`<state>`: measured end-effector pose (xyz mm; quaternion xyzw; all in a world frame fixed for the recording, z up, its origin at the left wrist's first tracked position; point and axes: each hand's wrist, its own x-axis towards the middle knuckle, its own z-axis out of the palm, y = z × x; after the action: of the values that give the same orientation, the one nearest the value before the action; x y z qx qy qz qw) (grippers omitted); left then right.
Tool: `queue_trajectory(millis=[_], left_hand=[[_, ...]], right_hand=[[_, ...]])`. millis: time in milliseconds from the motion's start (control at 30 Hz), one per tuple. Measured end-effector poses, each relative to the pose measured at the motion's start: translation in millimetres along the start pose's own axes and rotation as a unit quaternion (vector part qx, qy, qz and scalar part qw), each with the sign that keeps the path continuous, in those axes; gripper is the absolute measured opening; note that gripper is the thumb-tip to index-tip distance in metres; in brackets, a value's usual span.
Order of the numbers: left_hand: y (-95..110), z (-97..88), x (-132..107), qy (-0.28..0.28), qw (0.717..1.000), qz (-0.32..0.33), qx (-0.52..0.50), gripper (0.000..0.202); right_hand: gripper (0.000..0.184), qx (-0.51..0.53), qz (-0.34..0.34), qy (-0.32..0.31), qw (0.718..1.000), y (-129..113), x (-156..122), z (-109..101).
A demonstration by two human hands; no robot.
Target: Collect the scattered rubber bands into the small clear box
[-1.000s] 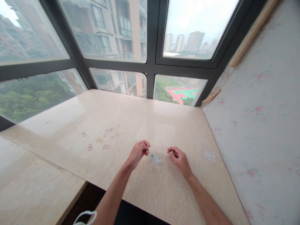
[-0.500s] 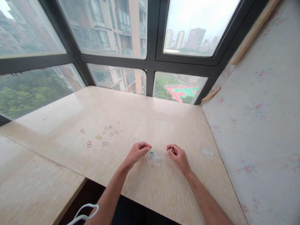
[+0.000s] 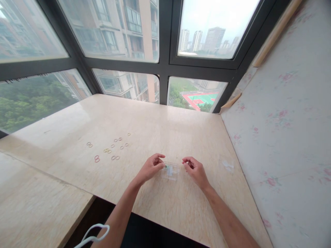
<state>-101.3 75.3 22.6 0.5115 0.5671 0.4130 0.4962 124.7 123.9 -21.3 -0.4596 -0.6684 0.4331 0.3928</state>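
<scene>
With your left hand [image 3: 151, 167] fingers apart at the clear box [image 3: 173, 177] below frame centre, and your right hand [image 3: 196, 170] fingers curled, grip indeterminable, a green item [image 3: 167, 167] is boxed; loose rings [image 3: 106, 151], centre-left, lie outside on the tabletop [image 3: 160, 127].

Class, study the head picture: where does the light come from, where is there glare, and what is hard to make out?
Head view: daylight enters through the windows; head view: pale sheen on the tabletop; head view: the clear box blends into the tabletop, its contents too small to tell.
</scene>
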Motion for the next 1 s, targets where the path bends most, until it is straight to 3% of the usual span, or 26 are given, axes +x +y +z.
queue_trajectory(millis=[167, 300, 500, 700, 1000], left_hand=[[-4.0, -4.5, -5.5, 0.047, 0.998, -0.032, -0.007, 0.027], [-11.2, -11.3, -15.3, 0.122, 0.991, -0.049, -0.017, 0.025], [-28.4, -21.3, -28.1, 0.212, 0.967, 0.03, 0.14, 0.017], [-44.6, -19.9, -31.3, 0.235, 0.943, 0.092, 0.217, 0.013], [-45.4, -19.9, -37.4, 0.226, 0.954, 0.113, 0.159, 0.017]], right_hand=[[0.018, -0.003, -0.001, 0.001, 1.0, -1.2, -0.7, -0.3], [0.018, -0.016, -0.002, 0.002, 1.0, -3.4, -1.4, -0.4], [0.019, -0.035, -0.002, -0.004, 0.999, -2.3, -2.1, -1.3], [0.022, -0.055, 0.002, -0.004, 0.998, 0.3, -4.0, -2.5], [0.029, -0.039, 0.03, 0.02, 0.999, 0.3, -6.5, -2.1]])
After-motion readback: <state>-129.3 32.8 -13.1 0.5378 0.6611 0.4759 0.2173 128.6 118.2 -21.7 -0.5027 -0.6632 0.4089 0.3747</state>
